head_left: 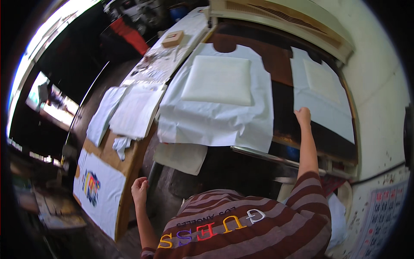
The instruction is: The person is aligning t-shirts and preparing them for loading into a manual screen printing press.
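Note:
My right hand (303, 115) is closed at the lower left edge of a white shirt panel (327, 112), pinching the fabric. A pale square sheet (321, 80) lies on the upper part of that panel. To its left on the dark press bed (282, 103), a larger white shirt panel (254, 125) hangs over the front edge, with a whitish square sheet (217, 80) on it. My left hand (140, 187) hangs low with curled fingers and nothing visible in it. Nearest to it is a wooden table (136, 162) bearing a white shirt panel (103, 196) with a colourful print.
The cream upper part of a press machine (284, 17) spans the back. Stacked white fabric (136, 110) lies at the left, below a long cluttered table (185, 36) with a small cardboard box (173, 39). A white wall (375, 99) bounds the right side.

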A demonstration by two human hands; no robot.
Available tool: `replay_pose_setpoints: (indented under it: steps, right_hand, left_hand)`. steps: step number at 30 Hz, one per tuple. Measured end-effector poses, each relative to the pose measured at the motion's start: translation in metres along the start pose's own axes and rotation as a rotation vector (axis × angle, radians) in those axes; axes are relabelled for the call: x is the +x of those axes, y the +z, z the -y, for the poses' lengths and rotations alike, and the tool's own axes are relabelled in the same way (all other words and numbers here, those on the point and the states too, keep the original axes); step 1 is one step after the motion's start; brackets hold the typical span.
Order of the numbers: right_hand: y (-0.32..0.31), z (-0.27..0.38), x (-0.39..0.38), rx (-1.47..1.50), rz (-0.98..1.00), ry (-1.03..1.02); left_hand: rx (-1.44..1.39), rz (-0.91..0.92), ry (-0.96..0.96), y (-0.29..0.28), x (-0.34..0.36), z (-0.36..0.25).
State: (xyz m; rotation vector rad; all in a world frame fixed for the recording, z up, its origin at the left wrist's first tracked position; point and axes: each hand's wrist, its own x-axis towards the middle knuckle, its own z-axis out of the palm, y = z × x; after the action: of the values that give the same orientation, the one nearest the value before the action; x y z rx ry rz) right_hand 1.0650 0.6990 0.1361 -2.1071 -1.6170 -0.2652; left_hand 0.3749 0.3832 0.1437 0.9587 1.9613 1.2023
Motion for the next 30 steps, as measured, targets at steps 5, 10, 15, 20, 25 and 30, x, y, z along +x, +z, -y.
replay_pose_setpoints:
  steps: [5,10,15,20,25,30]
  right_hand:
    - [0.014,-0.041,0.011,-0.032,0.057,-0.022]
    - [-0.004,-0.027,0.016,-0.032,0.098,0.035]
    - [-0.067,0.056,-0.020,0.120,0.057,-0.114]
    - [-0.110,0.148,-0.136,0.224,0.243,-0.164]
    - [-0.132,0.198,-0.231,0.346,0.349,-0.166]
    - [-0.147,0.216,-0.260,0.424,0.473,-0.174]
  left_hand:
    - [0.052,-0.149,-0.036,-0.018,-0.039,0.006]
    - [0.153,-0.158,-0.022,-0.007,-0.027,-0.012]
    - [0.072,0.013,0.184,0.033,0.052,-0.050]
    - [-0.043,0.229,0.226,0.122,0.149,-0.106]
    - [-0.022,0.340,0.127,0.212,0.220,-0.144]
    - [0.043,0.307,0.023,0.247,0.278,-0.137]
